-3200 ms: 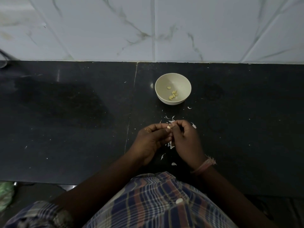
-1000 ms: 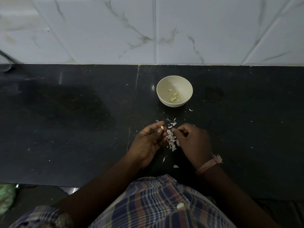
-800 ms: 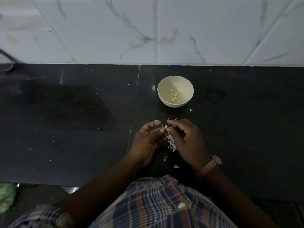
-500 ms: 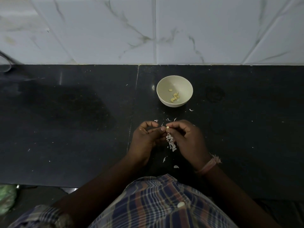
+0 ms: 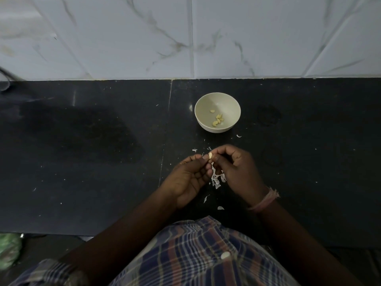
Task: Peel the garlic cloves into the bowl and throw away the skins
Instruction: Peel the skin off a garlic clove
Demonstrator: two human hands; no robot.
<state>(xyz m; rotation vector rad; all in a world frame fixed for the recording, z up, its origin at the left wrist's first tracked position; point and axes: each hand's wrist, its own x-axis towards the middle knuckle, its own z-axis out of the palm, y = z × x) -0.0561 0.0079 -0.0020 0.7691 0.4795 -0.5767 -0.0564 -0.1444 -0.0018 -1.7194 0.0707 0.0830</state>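
Note:
A small pale garlic clove (image 5: 210,155) is pinched between the fingertips of my left hand (image 5: 190,178) and my right hand (image 5: 237,172), held just above the dark countertop. Both hands have curled fingers meeting at the clove. Below and between the hands lies a heap of white garlic skins (image 5: 216,180). Past the hands stands a cream bowl (image 5: 206,124) holding several peeled yellowish cloves (image 5: 217,120).
The black stone countertop (image 5: 82,162) runs to a white marble-tiled wall (image 5: 185,38). Loose skin flakes (image 5: 238,136) lie near the bowl and close to my body. A green object (image 5: 8,250) shows below the counter edge at the lower left.
A second ago my hands were apart over the skin heap, the clove in the left fingers. They came together and now both pinch the clove. The bowl has not moved.

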